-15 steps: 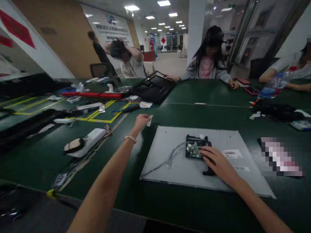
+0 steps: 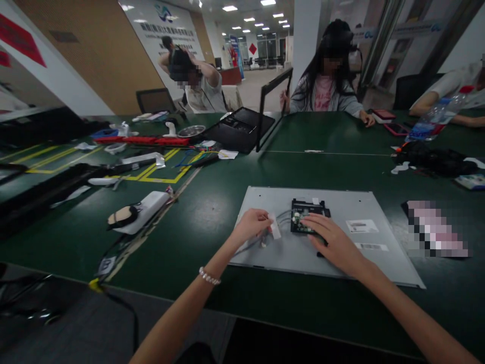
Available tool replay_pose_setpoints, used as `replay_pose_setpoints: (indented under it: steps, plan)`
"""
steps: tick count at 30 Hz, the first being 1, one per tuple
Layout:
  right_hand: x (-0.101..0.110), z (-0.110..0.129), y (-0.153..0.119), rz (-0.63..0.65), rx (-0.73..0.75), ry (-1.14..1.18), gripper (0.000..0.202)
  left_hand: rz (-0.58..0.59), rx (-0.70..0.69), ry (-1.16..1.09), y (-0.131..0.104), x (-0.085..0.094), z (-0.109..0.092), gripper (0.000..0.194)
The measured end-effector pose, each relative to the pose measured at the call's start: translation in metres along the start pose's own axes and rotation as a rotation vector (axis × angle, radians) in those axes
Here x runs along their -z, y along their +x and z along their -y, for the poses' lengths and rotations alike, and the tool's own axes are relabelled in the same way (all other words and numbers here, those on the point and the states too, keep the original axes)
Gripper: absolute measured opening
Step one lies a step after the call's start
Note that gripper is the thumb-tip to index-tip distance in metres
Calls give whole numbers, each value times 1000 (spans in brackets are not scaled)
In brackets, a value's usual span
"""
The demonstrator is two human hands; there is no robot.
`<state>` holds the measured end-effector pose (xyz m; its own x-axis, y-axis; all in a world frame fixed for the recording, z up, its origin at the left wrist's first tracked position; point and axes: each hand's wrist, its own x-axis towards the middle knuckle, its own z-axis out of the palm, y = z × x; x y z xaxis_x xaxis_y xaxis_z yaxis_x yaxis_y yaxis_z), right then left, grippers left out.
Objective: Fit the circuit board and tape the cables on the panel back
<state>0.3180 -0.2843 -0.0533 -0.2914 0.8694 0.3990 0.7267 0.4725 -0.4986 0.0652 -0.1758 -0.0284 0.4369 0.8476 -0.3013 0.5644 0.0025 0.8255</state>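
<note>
My left hand (image 2: 252, 226) pinches a short whitish strip of tape (image 2: 275, 228) between thumb and fingers, above the left part of a flat grey panel (image 2: 352, 202). Grey cables (image 2: 248, 247) run beneath that hand across the panel. They lead to a green circuit board (image 2: 297, 221), set in a black bracket (image 2: 308, 203) near the panel's middle. Over the board lies my right hand (image 2: 335, 240), fingers stretched out, their tips at its surface. Part of the board and bracket is hidden under this hand. White labels (image 2: 361, 226) show on the panel's right side.
To the left lies a white device with a strapped beige pad (image 2: 123, 217). A blurred pink-and-black object (image 2: 435, 227) is right of the panel. Across the green table (image 2: 212, 202), a co-worker's hand (image 2: 284, 98) holds up a black frame (image 2: 261, 114) near a black casing (image 2: 242, 131).
My left hand has moved right and nearer with the tape, from beside the panel to above its cables. My right hand stays on the board. The co-worker opposite has raised the black frame.
</note>
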Motion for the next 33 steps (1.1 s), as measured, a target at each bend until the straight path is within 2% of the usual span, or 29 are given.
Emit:
replay_pose_setpoints:
  steps: [5, 10, 17, 27, 30, 33]
  plan:
    - [-18, 23, 18, 85, 171, -83, 47, -63, -19, 67, -2, -11, 5, 18]
    - [-37, 35, 35, 128, 297, -216, 27, -118, -71, 73, -6, -13, 7, 15]
    - [-53, 30, 36, 88, 313, -265, 16, -209, -116, 156, -3, -15, 14, 20]
    - [-53, 29, 33, 66, 303, -224, 17, -312, -177, 216, 0, -16, 20, 19]
    - [-54, 28, 31, 57, 291, -209, 19, -339, -201, 296, 1, -18, 22, 15]
    - [-55, 28, 29, 63, 286, -201, 19, -362, -170, 431, 0, -23, 20, 14]
